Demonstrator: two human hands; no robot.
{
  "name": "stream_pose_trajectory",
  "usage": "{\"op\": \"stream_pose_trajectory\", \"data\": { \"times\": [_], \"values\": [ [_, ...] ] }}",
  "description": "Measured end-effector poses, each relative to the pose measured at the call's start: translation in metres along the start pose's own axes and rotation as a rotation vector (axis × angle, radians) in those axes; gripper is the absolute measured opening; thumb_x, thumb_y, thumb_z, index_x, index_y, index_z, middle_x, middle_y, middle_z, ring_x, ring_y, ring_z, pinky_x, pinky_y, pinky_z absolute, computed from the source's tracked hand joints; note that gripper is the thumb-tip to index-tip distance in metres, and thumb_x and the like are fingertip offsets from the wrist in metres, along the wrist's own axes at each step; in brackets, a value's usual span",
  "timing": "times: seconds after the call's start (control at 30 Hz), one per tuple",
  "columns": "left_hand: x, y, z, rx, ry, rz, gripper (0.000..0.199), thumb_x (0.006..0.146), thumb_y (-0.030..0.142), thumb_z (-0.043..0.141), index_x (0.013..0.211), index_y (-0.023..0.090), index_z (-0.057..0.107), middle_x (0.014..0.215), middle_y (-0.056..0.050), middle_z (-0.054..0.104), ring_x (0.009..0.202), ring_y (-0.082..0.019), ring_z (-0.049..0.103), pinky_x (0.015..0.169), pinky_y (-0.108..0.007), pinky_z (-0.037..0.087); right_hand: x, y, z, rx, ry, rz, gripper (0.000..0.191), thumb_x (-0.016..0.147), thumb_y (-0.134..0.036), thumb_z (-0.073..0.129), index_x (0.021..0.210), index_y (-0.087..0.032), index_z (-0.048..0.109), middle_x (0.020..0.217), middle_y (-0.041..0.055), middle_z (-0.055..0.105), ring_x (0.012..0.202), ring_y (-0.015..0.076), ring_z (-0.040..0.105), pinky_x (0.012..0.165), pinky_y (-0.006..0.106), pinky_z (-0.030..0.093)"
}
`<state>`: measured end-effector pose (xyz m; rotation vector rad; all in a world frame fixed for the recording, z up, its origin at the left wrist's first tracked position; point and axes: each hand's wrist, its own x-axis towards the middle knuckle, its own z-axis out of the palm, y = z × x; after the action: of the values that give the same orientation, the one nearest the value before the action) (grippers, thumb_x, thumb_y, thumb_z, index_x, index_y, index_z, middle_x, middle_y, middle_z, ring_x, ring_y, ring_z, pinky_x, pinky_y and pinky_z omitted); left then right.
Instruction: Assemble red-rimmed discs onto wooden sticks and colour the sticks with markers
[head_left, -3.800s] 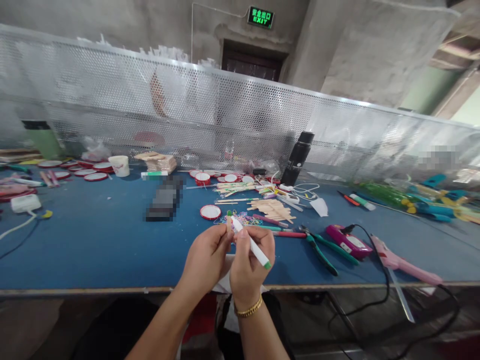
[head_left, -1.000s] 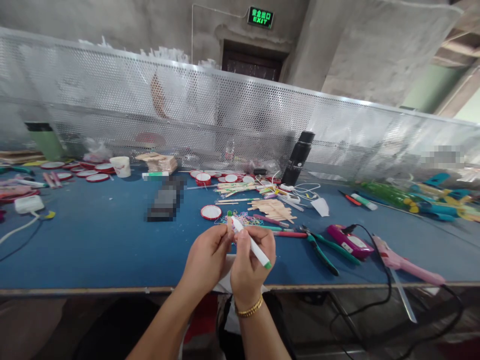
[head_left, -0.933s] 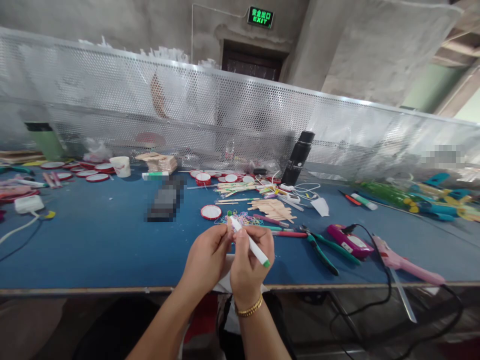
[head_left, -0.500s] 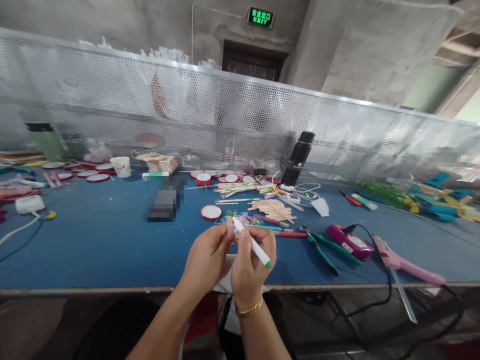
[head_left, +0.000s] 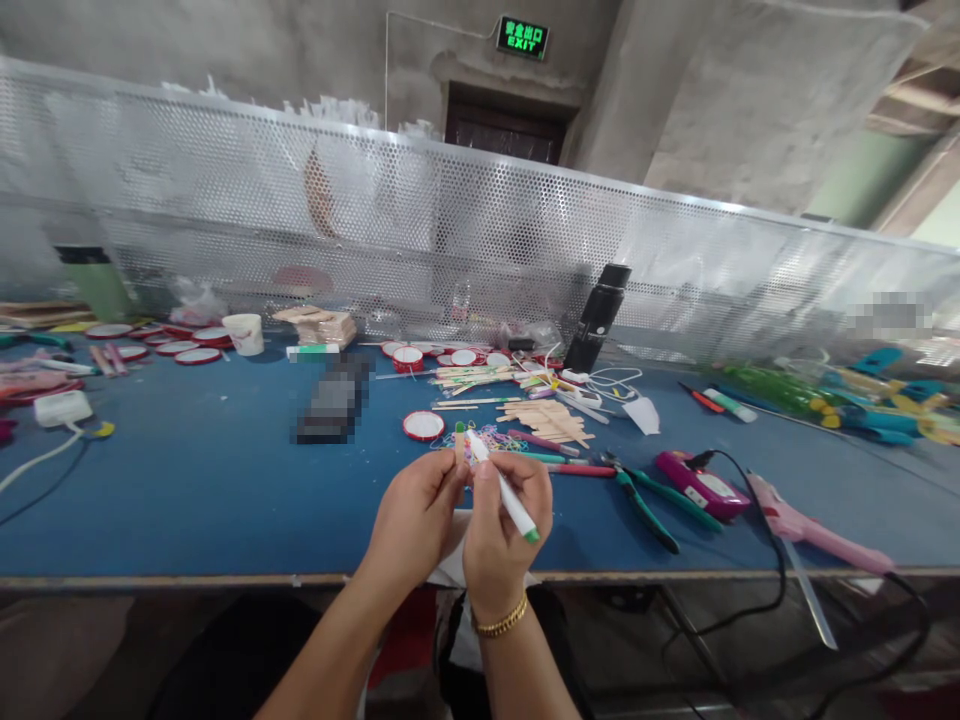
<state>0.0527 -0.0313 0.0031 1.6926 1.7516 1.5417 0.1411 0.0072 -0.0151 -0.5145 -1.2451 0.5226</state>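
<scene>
My left hand point(head_left: 415, 510) pinches a small wooden stick point(head_left: 460, 445) upright, its top end coloured green. A white marker with a green end point(head_left: 514, 503) is held in my right hand point(head_left: 499, 530), its tip close beside the stick. Whether tip and stick touch is too small to tell. Behind my hands lies a pile of small coloured bands point(head_left: 491, 437), with a round red-rimmed white disc point(head_left: 424, 426) to its left. Plain wooden sticks point(head_left: 547, 421) are heaped to the right, and sticks with green ends point(head_left: 472, 376) lie farther back.
Green-handled pliers point(head_left: 649, 510), a magenta device point(head_left: 701, 484) and a pink glue gun point(head_left: 817, 525) with cords lie at the right. A black bottle point(head_left: 598, 318) stands by the perforated metal screen point(head_left: 375, 220). A dark phone-like object point(head_left: 332, 400) and a paper cup point(head_left: 244, 334) are at the left.
The marker in my right hand has tilted slightly, its green end now a little lower and farther left. My left hand keeps its pinch on the stick.
</scene>
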Motion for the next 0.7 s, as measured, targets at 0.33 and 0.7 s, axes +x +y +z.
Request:
{"op": "stream_pose_trajectory", "data": {
  "times": [0.33,0.7],
  "values": [
    [0.0006,0.0028,-0.0014,0.045,-0.011,-0.021,0.038,0.099,0.045,0.045,0.084,0.021,0.070,0.080,-0.005,0.070,0.084,-0.023,0.064,0.077,-0.030,0.048,0.0009,-0.0014,0.0006,0.095,0.038,0.001,0.012,0.100,-0.027,0.053,0.101,-0.021,0.063,0.081,0.0001,0.064,0.069,0.0144,0.062,0.069,0.032,0.056],
    [0.0003,0.0023,-0.0010,0.023,-0.018,0.024,0.038,0.102,0.044,0.043,0.081,0.020,0.065,0.084,-0.004,0.070,0.078,-0.020,0.060,0.071,-0.027,0.043,-0.0025,0.0038,0.0008,0.001,0.045,0.038,0.007,0.092,-0.025,0.063,0.093,-0.020,0.059,0.084,-0.0001,0.059,0.075,0.0140,0.062,0.071,0.030,0.054]
  ]
}}
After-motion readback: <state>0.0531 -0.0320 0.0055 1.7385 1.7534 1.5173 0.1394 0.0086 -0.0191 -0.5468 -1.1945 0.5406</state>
